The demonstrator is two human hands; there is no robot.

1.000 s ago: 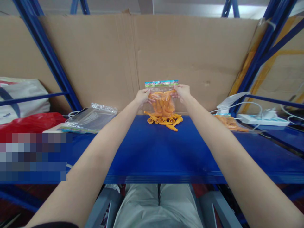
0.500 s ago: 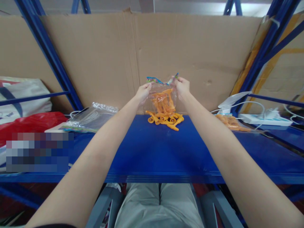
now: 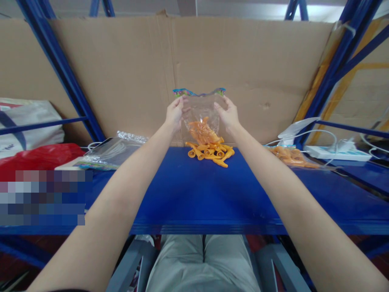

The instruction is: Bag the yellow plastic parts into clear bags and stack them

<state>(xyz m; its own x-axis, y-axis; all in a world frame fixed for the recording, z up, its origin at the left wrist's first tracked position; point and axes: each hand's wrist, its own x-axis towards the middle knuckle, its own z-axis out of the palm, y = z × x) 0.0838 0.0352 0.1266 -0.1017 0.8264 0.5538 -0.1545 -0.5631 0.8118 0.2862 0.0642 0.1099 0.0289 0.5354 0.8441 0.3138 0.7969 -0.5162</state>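
Between my two hands hangs a clear plastic bag (image 3: 202, 106) with a colourful printed top edge and orange pieces bunched in its lower part. My left hand (image 3: 175, 113) pinches the bag's left side just below the printed strip. On the other side, my right hand (image 3: 227, 113) grips its upper right edge between thumb and fingers. Under the bag, loose orange horn-shaped plastic pieces (image 3: 223, 156) lie in a pile on the blue shelf (image 3: 206, 190), several with round open ends. The bag's bottom overlaps the back of the pile, and I cannot tell whether it touches.
On the left lie flat clear bags (image 3: 112, 152) and a red plastic bag (image 3: 60, 154). To the right, another bag of orange pieces (image 3: 293, 157) sits beside a white power strip (image 3: 337, 153) with cables. A cardboard sheet (image 3: 121, 69) stands behind, between blue posts.
My hands have risen and my left hand has moved left, drawing the bag upward. Its printed top went from flat to curved, and the orange pieces inside have sunk lower. The loose pile stays put.
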